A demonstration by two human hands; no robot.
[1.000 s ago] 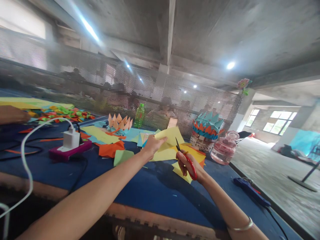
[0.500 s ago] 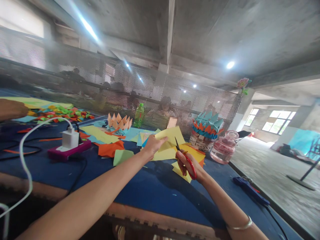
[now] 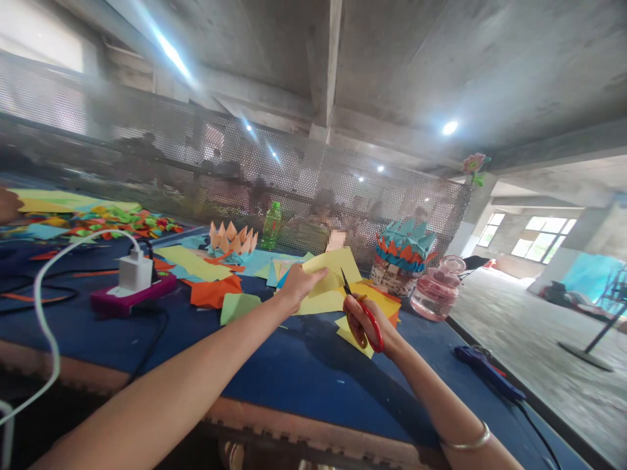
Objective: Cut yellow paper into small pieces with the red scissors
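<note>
Raised over the table, a sheet of yellow paper [image 3: 337, 266] is pinched at its left edge by my left hand [image 3: 298, 287], thumb on top. My right hand [image 3: 365, 318] is closed round the red handles of a pair of scissors [image 3: 375, 329], whose dark blades point up against the right part of the sheet. Whether the blades have cut into it I cannot tell. Below my hands lie more yellow sheets [image 3: 321, 302] and a small yellow piece [image 3: 355, 336]. A green sheet [image 3: 240, 308] and orange paper [image 3: 214, 292] lie left of my left hand.
A purple power strip [image 3: 134, 295] with a white charger stands left. Behind are a peach folded-paper ring [image 3: 232, 239] and a green bottle [image 3: 272, 225]. A paper-petal basket [image 3: 399, 261], pink jar [image 3: 435, 290] and blue corded tool [image 3: 490, 372] stand right. Another person's hand [image 3: 8, 204] is far left.
The other person's hand at the far left has drawn back toward the left edge. My hands, the yellow sheet and the scissors have hardly moved; the view has shifted slightly.
</note>
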